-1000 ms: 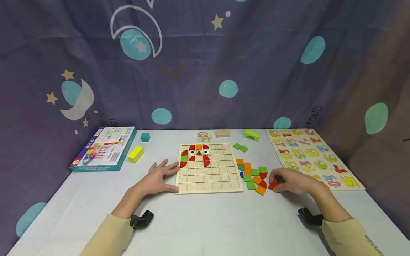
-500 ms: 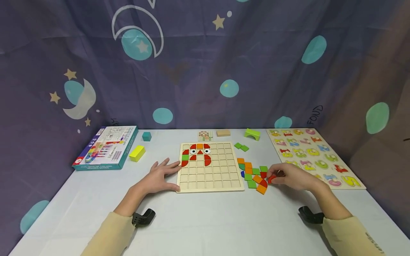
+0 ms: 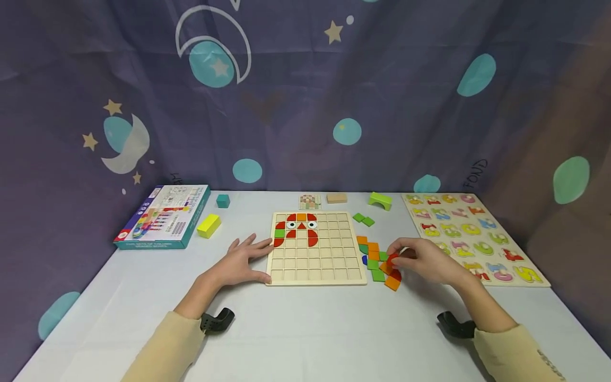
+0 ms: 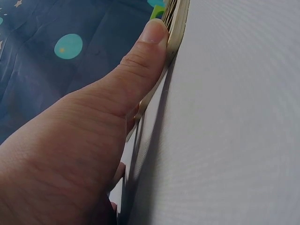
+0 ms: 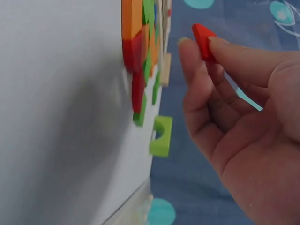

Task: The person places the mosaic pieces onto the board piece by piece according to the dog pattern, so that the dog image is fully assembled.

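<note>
My right hand (image 3: 426, 261) pinches a red quarter-round tile (image 5: 203, 41) between thumb and index finger, raised above the table. Below it in the head view lies a loose cluster of orange, green, red and blue tiles, among them an orange tile (image 3: 393, 284) and a green tile (image 3: 378, 275). My left hand (image 3: 238, 263) is spread beside the wooden grid board (image 3: 329, 275), thumb (image 4: 147, 49) and fingertips touching its left edge. In the board's upper left, red, orange and green tiles and two eye tiles (image 3: 312, 225) form a partial figure.
Behind the board are a small pattern card (image 3: 310, 201), a plain wooden block (image 3: 337, 198) and a green arch block (image 3: 380, 200). A number puzzle board (image 3: 501, 249) lies at right. On the left are a flat box (image 3: 164, 217), a yellow block (image 3: 208, 226) and a teal cube (image 3: 223, 201).
My right hand has picked up the red tile from the table at the cluster's right side, lifted it and moved left over the cluster. The left hand stays at the board's edge.
</note>
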The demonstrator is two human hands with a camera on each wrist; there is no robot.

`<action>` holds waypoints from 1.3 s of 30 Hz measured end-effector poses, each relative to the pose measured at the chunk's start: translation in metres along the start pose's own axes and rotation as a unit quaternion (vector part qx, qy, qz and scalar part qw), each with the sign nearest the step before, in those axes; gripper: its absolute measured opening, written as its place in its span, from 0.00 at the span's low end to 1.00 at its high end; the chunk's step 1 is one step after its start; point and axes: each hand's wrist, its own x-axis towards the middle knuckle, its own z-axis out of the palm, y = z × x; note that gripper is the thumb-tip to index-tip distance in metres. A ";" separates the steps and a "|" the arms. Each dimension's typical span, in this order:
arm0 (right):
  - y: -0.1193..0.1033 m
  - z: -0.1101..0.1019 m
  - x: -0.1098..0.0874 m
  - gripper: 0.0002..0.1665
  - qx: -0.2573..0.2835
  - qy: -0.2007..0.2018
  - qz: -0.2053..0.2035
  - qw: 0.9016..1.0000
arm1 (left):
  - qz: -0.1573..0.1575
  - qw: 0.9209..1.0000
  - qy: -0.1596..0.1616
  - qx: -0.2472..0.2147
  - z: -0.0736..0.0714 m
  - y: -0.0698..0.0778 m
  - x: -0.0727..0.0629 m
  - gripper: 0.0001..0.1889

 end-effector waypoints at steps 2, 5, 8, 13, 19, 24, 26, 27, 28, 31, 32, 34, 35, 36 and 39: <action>-0.004 0.003 0.004 0.08 -0.004 0.005 -0.011 1.000 | -0.001 1.000 0.002 0.001 0.001 0.000 0.001 0.50; -0.010 0.007 0.013 0.08 -0.003 0.012 -0.027 1.000 | -0.005 1.000 0.003 0.002 0.001 -0.001 0.002 0.50; -0.019 0.014 0.024 0.09 -0.009 0.016 -0.047 0.999 | -0.006 1.000 0.003 0.005 0.000 -0.001 0.002 0.50; -0.036 0.028 0.041 0.10 -0.012 0.011 -0.071 0.997 | -0.007 1.000 -0.002 0.010 -0.001 0.001 0.002 0.50; -0.049 0.043 0.060 0.11 0.002 -0.004 -0.094 0.996 | -0.003 1.000 -0.005 0.010 -0.002 0.003 0.003 0.51; -0.058 0.055 0.074 0.12 0.027 -0.017 -0.102 0.994 | -0.006 1.000 -0.006 0.002 -0.002 0.004 0.001 0.49; -0.061 0.059 0.080 0.13 0.034 -0.020 -0.101 0.994 | -0.006 1.000 -0.006 0.001 -0.003 0.004 0.000 0.49; -0.062 0.062 0.083 0.13 0.036 -0.021 -0.102 0.994 | -0.006 1.000 -0.006 0.001 -0.003 0.004 0.000 0.49; -0.063 0.064 0.086 0.13 0.038 -0.022 -0.102 0.994 | -0.005 1.000 -0.005 0.001 -0.003 0.003 -0.001 0.49; -0.066 0.070 0.094 0.14 0.044 -0.027 -0.103 0.993 | -0.004 1.000 -0.006 0.001 -0.002 0.003 -0.001 0.49; -0.067 0.073 0.096 0.14 0.044 -0.028 -0.103 0.993 | -0.004 1.000 -0.005 0.000 -0.002 0.003 -0.001 0.49; -0.069 0.077 0.100 0.14 0.046 -0.033 -0.101 0.993 | -0.004 1.000 -0.005 -0.001 -0.001 0.003 -0.001 0.49; -0.070 0.079 0.103 0.14 0.046 -0.034 -0.101 0.993 | -0.004 1.000 -0.005 -0.001 -0.001 0.002 -0.001 0.49; -0.072 0.080 0.104 0.14 0.048 -0.036 -0.100 0.993 | -0.004 1.000 -0.005 -0.002 -0.001 0.002 -0.001 0.49; -0.076 0.086 0.111 0.14 0.054 -0.038 -0.099 0.993 | -0.008 1.000 -0.005 -0.001 0.000 0.001 0.000 0.49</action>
